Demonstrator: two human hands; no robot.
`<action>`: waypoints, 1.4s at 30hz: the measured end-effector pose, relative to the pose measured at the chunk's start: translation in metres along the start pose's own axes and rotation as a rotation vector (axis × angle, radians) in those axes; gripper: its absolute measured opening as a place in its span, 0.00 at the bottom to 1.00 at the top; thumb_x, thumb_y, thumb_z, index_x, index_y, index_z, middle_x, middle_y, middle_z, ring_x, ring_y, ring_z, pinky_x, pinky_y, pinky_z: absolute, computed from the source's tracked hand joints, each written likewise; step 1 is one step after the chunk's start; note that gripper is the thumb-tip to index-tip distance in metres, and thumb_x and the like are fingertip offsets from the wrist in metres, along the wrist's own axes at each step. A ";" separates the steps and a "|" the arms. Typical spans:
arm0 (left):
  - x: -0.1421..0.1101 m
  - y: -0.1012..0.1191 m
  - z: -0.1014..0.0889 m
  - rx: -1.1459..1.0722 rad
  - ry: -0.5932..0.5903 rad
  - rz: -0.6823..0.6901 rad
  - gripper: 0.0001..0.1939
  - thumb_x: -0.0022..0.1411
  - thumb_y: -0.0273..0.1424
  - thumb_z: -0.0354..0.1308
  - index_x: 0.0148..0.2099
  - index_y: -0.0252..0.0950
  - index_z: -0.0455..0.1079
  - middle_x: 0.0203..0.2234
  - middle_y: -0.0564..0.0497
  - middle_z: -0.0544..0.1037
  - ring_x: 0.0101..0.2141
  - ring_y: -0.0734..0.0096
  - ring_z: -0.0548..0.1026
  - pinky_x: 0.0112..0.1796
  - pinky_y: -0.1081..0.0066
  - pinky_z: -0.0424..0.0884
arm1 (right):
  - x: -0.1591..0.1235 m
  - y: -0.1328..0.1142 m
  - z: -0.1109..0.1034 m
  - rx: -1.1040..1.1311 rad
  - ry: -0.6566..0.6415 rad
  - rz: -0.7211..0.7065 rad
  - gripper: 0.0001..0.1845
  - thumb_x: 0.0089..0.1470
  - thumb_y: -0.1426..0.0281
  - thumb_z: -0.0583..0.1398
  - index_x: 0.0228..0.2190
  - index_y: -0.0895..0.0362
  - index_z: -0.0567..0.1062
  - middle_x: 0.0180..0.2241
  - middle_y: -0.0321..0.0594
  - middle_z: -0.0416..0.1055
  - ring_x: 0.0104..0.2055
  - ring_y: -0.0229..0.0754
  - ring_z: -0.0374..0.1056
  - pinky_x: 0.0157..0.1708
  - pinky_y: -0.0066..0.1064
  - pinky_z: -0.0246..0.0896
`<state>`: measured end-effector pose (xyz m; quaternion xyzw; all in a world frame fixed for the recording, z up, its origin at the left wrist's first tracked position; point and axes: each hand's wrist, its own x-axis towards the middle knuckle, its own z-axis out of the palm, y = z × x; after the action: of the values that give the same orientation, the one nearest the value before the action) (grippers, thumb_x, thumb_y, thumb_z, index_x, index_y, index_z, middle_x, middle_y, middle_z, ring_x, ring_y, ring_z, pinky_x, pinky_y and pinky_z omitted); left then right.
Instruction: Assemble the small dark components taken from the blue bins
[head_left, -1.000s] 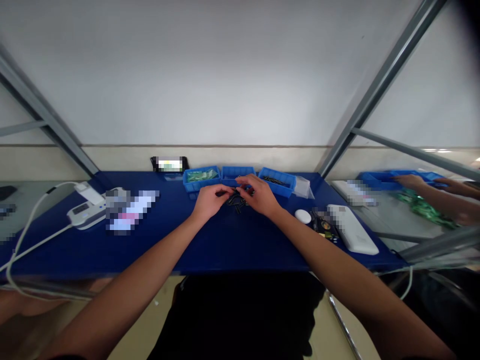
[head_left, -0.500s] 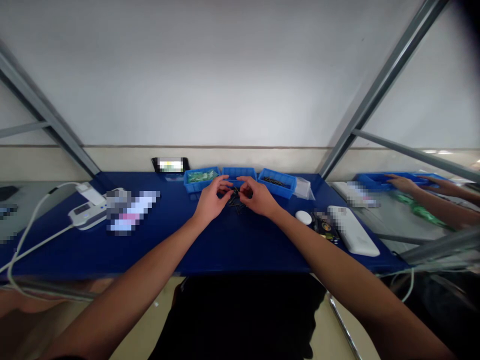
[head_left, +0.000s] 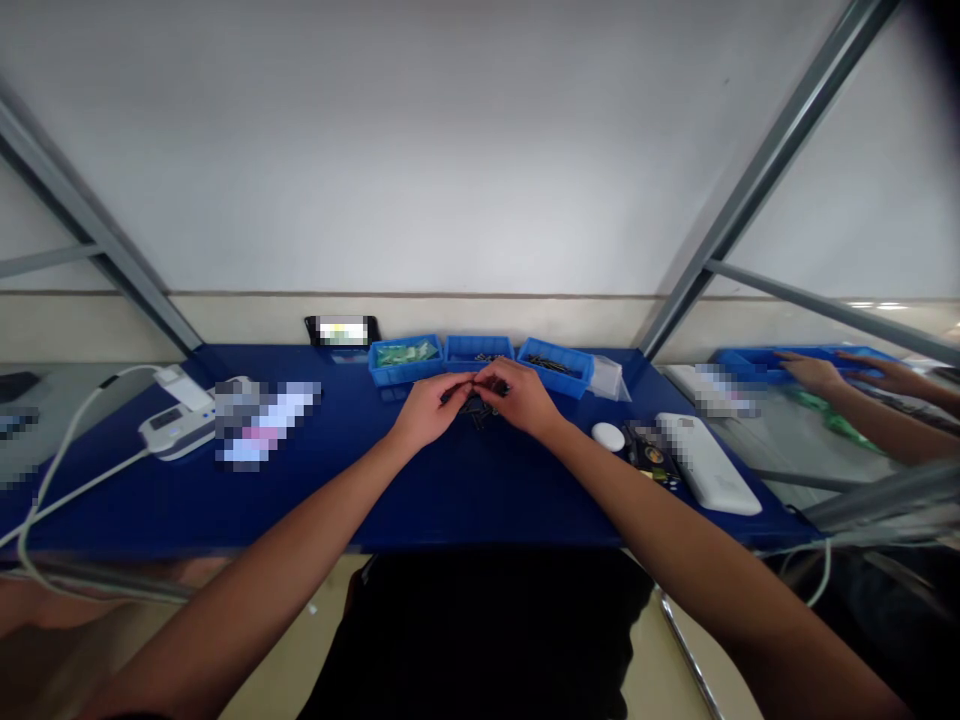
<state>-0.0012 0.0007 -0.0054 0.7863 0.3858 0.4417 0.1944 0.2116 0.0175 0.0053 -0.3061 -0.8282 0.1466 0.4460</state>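
Centrally, the left hand [head_left: 431, 408] and the right hand [head_left: 525, 397] are meeting over a small pile of dark pieces [head_left: 478, 420] that is lying on the blue tabletop [head_left: 480, 500]. The fingers of both hands are curling inward, tips close together; whether they are gripping a piece is too small to tell.

Behind them, 3 blue bins are standing in a row: the left bin [head_left: 386, 378] is holding green packets [head_left: 407, 354], the middle bin [head_left: 478, 343] a few small pieces, the right bin [head_left: 556, 380] dark pieces. A clear bag [head_left: 609, 378] is lying beside the right bin. Toward the left, a power strip [head_left: 176, 432] is resting on the tabletop; toward the right, a round white object [head_left: 608, 436] and a white slab [head_left: 709, 465] are lying.

A pale wall [head_left: 450, 150] is rising behind, and grey metal posts [head_left: 780, 140] are slanting at both sides. Past the right post, another person's hands [head_left: 814, 372] are reaching over a blue tray [head_left: 739, 363].
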 end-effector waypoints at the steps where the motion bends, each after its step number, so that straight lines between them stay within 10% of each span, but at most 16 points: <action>1: 0.000 -0.001 0.000 -0.012 0.011 -0.007 0.15 0.72 0.36 0.56 0.55 0.42 0.79 0.49 0.49 0.84 0.49 0.58 0.82 0.49 0.60 0.79 | 0.000 0.001 0.000 0.005 -0.015 -0.001 0.04 0.60 0.73 0.64 0.38 0.54 0.78 0.37 0.39 0.75 0.35 0.38 0.72 0.38 0.31 0.70; 24: 0.003 -0.008 -0.002 -0.016 0.037 -0.110 0.08 0.65 0.30 0.62 0.43 0.41 0.82 0.40 0.51 0.86 0.40 0.63 0.84 0.46 0.63 0.79 | 0.001 0.002 -0.001 -0.011 0.060 0.021 0.05 0.62 0.70 0.63 0.41 0.53 0.79 0.42 0.42 0.76 0.38 0.40 0.74 0.38 0.33 0.73; 37: 0.003 -0.012 0.003 -0.284 0.058 -0.138 0.16 0.66 0.37 0.64 0.53 0.39 0.75 0.47 0.44 0.84 0.47 0.60 0.83 0.51 0.58 0.79 | -0.001 0.002 0.002 0.006 -0.081 0.087 0.25 0.54 0.79 0.61 0.53 0.52 0.74 0.34 0.33 0.77 0.32 0.38 0.73 0.39 0.30 0.70; 42: 0.001 -0.005 0.001 -0.229 -0.003 -0.151 0.16 0.72 0.38 0.55 0.57 0.39 0.73 0.41 0.47 0.85 0.38 0.63 0.84 0.44 0.61 0.80 | 0.001 0.004 0.000 -0.063 0.030 0.043 0.16 0.58 0.76 0.60 0.46 0.53 0.79 0.36 0.38 0.77 0.35 0.39 0.73 0.39 0.32 0.70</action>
<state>-0.0026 0.0047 -0.0085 0.7284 0.3906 0.4659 0.3160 0.2125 0.0211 0.0040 -0.3398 -0.8189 0.1252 0.4453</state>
